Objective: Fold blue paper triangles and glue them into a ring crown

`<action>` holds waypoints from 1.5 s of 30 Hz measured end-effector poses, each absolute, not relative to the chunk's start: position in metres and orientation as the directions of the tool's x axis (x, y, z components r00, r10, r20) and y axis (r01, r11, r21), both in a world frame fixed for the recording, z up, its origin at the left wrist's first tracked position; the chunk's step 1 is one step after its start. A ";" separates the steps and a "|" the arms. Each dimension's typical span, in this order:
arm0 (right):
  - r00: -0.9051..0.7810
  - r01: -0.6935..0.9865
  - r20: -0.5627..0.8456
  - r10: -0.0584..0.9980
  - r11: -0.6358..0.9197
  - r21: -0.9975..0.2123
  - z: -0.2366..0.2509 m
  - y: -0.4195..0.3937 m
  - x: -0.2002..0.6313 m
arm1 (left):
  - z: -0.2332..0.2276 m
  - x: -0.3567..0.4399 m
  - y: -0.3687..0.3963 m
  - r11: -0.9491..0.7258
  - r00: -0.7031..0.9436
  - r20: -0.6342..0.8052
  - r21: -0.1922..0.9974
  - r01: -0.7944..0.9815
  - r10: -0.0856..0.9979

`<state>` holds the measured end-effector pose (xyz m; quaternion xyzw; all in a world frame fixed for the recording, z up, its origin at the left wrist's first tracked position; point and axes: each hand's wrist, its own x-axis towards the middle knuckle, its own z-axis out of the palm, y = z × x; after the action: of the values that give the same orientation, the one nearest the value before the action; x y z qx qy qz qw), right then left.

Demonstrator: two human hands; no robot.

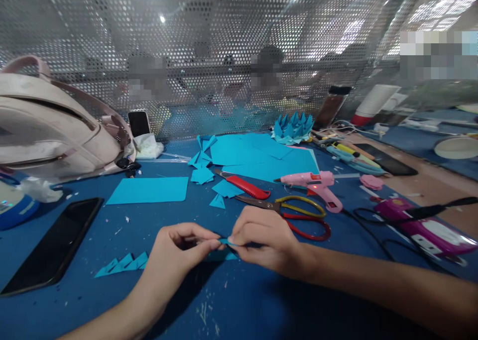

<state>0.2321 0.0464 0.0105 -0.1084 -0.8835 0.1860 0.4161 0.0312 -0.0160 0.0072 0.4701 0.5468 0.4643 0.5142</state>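
Note:
My left hand and my right hand meet low over the blue table, both pinching one small folded piece of blue paper between fingertips. Most of the piece is hidden by my fingers. A row of folded blue paper triangles lies just left of my left hand. Scissors with yellow and red handles lie just beyond my right hand.
A black phone lies at the left, a pale bag behind it. Blue paper sheets, a red cutter, a pink glue gun, a folded blue paper flower and a purple device with cables are spread about. A perforated metal screen stands at the back.

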 end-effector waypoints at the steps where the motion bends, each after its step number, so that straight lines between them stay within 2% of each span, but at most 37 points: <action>1: -0.623 0.033 0.699 0.350 0.905 -0.424 0.010 0.046 0.232 | 0.006 0.031 -0.016 0.139 -0.021 -0.139 0.990 0.014 0.990; 10: -0.598 -0.044 0.672 0.436 0.820 -0.571 0.009 0.044 0.228 | 0.017 0.032 -0.018 0.155 -0.037 -0.154 0.988 0.012 0.987; 17: -0.567 -0.058 0.675 0.472 0.795 -0.604 0.012 0.042 0.228 | 0.018 0.034 -0.019 0.170 -0.029 -0.170 0.985 0.013 0.985; 22: -0.560 -0.011 0.513 0.650 0.614 -0.789 0.014 0.038 0.226 | 0.017 0.034 -0.018 0.107 -0.016 -0.106 0.988 0.112 0.994; 27: -0.605 0.036 0.360 0.710 0.477 -0.878 0.015 0.036 0.223 | 0.016 0.030 -0.016 0.036 0.007 -0.038 0.986 0.163 0.999; 35: -0.621 0.093 0.303 0.723 0.452 -0.887 0.018 0.039 0.224 | 0.014 0.029 -0.012 0.033 -0.005 -0.033 0.984 0.174 0.999; 45: -0.601 0.080 0.435 0.671 0.592 -0.802 0.014 0.038 0.224 | 0.017 0.034 -0.015 0.092 -0.030 -0.090 0.991 0.099 0.996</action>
<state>0.2241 0.0384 0.0136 -0.2328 -0.8065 0.3873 0.3812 0.0345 -0.0145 0.0172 0.4947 0.5529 0.4573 0.4904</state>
